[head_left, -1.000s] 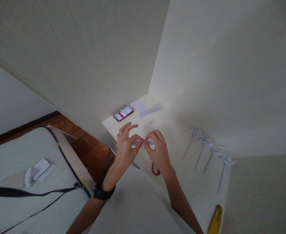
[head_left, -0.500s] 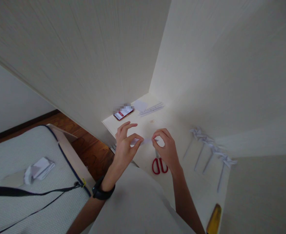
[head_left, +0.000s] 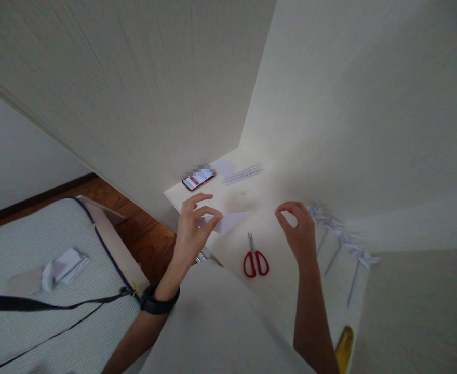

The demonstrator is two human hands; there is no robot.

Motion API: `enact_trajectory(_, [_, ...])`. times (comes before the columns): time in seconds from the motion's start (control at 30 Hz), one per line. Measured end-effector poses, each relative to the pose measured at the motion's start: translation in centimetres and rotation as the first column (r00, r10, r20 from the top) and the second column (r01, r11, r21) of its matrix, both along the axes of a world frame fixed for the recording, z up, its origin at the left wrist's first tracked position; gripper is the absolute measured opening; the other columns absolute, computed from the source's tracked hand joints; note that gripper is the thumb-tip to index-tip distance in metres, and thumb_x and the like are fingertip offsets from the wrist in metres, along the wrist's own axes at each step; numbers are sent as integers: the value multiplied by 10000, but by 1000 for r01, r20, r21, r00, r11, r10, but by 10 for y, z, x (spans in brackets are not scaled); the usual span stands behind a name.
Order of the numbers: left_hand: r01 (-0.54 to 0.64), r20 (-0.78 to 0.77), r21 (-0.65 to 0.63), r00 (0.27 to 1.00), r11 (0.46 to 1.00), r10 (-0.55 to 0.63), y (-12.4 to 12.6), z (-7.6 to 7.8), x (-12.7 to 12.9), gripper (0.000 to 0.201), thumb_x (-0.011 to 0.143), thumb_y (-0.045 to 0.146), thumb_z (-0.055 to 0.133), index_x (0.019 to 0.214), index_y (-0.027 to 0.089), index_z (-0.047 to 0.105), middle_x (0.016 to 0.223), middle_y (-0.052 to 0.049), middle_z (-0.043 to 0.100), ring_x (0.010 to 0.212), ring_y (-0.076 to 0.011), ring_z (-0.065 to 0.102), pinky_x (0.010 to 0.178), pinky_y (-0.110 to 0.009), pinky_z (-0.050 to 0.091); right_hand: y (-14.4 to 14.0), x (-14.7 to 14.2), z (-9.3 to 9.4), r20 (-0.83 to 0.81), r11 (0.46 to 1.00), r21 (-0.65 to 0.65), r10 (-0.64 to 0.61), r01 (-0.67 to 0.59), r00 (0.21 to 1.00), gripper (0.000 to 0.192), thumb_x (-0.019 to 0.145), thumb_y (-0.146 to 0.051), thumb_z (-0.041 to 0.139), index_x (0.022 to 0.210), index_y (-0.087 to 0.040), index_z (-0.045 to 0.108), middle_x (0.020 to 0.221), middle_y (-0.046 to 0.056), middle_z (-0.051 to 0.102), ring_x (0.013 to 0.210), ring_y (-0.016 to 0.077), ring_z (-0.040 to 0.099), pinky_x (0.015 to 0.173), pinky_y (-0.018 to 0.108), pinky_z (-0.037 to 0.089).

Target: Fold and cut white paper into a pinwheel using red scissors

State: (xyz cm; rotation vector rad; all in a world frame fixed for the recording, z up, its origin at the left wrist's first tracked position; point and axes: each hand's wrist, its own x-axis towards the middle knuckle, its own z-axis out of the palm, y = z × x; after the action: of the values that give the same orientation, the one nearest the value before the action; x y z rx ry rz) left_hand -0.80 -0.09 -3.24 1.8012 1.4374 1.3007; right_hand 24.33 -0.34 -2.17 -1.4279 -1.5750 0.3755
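Note:
My left hand [head_left: 192, 232] pinches a small folded piece of white paper [head_left: 228, 221] between thumb and forefinger, just above the white desk [head_left: 279, 291]. A black watch sits on that wrist. My right hand [head_left: 299, 232] hovers to the right of the paper with curled fingers apart and nothing in it, close to a row of white paper pinwheels [head_left: 339, 236]. Red-handled scissors [head_left: 255, 258] lie on the desk between my hands.
A red phone [head_left: 198, 180], a paper square [head_left: 225, 168] and thin paper strips [head_left: 244, 174] lie in the far corner against the walls. A yellow object [head_left: 343, 348] sits at the desk's near edge. A bed [head_left: 37, 270] with crumpled paper and a black strap is to the left.
My right hand has let go of the paper and moved right toward the pinwheels, uncovering the scissors. My left hand keeps the paper, which has swung out to the right.

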Motion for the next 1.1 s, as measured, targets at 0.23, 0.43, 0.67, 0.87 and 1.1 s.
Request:
enact_trajectory(0.23, [119,144,-94,984,988,-104,1,-1,8,105,826,255,681,732,246,726,1195,-76,680,1164,-261,603,1039,-479,451,-4,-46,8,-208,960,-79,248,-269,946,137,813,-241,649,948,-248,624,997,34,655,968,191,642,869,357,530])
enact_trajectory(0.43, [150,200,-115,972,982,-125,0,1,11,83,820,262,684,750,236,722,1175,-79,684,1133,-243,623,1014,-425,474,-5,-72,2,-317,953,-116,233,-281,920,26,832,-234,621,808,-226,613,869,23,671,865,186,641,786,323,492])
enact_trajectory(0.67, [144,153,-101,980,984,-128,-4,6,16,89,803,185,671,742,229,717,1187,-83,662,1149,-260,588,1035,-465,422,-7,-68,1,-360,962,-156,154,-222,920,28,808,-231,635,785,-220,622,800,5,655,794,175,617,760,308,471])
enact_trajectory(0.87, [191,132,-113,976,975,-175,-6,11,17,112,806,165,657,715,208,705,1170,-87,669,1139,-256,597,1019,-435,431,-10,-69,0,-396,964,-200,82,-173,914,59,790,-260,651,771,-211,625,743,-11,635,712,151,592,679,274,464])
enact_trajectory(1.1, [227,156,-141,966,964,-205,-3,8,14,120,796,166,670,681,197,682,1139,-92,685,1103,-241,621,1023,-415,433,-11,-68,0,-428,963,-238,15,-128,904,81,761,-270,676,737,-206,632,684,-25,615,655,137,570,625,258,445])
